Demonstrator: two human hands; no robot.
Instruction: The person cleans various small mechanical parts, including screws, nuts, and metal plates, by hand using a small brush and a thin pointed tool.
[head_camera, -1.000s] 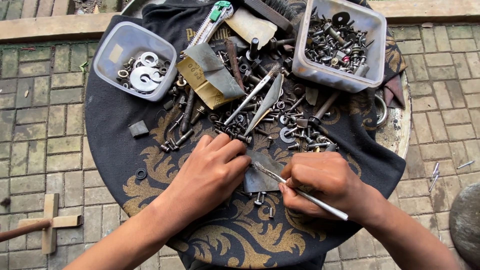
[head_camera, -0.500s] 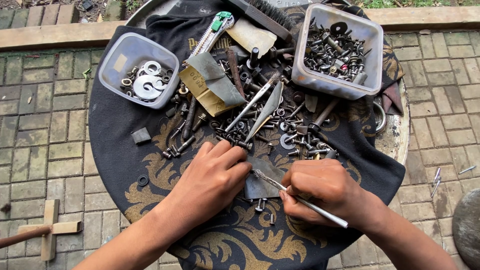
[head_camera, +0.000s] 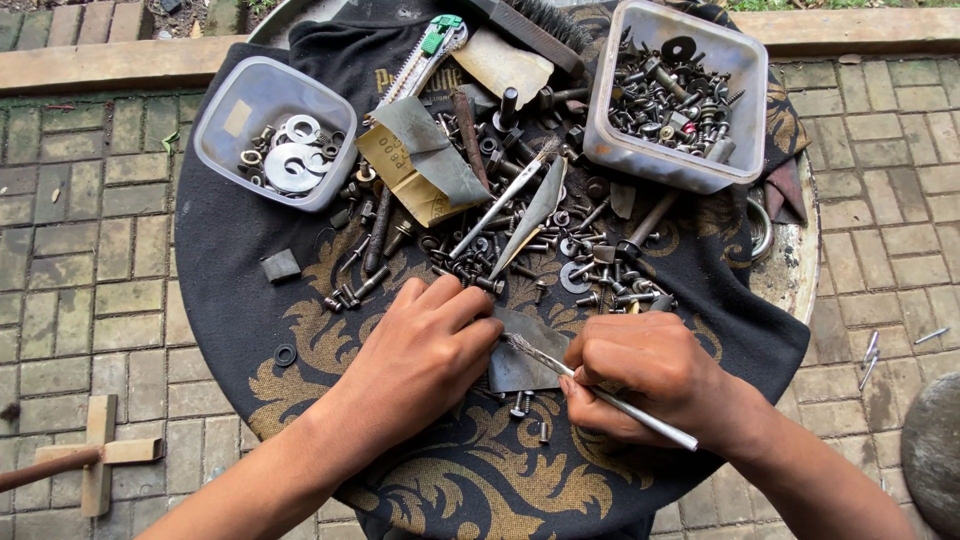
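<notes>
Grey brick paving surrounds a round metal worktop (head_camera: 795, 262) draped with a black cloth (head_camera: 240, 310) that carries a gold scroll pattern. At its near edge the right hand (head_camera: 650, 375) is clenched around a thin metal-handled brush (head_camera: 600, 392), whose bristle tip rests on a small dark sheet of metal (head_camera: 520, 355). The left hand (head_camera: 425, 355) lies flat with its fingers curled, pressing on the left side of that same sheet and gripping nothing. Just beyond the two hands a loose heap of screws, bolts and washers (head_camera: 540, 255) spreads over the middle of the cloth, too many to count. Two clear plastic tubs stand at the far side: the left tub (head_camera: 215, 135) holds a few washers, and the right tub (head_camera: 740, 110) is packed with dark bolts and nuts. Between them lie one folded piece of sandpaper (head_camera: 420, 165), one utility knife with a green slider (head_camera: 425, 55) and one wire brush (head_camera: 535, 25). One small dark block (head_camera: 281, 265) and one black ring (head_camera: 285, 355) sit apart on the cloth at left. Off the worktop, a wooden cross-shaped piece (head_camera: 95, 455) lies on the paving at lower left, and a few loose screws (head_camera: 875, 350) lie at right.
</notes>
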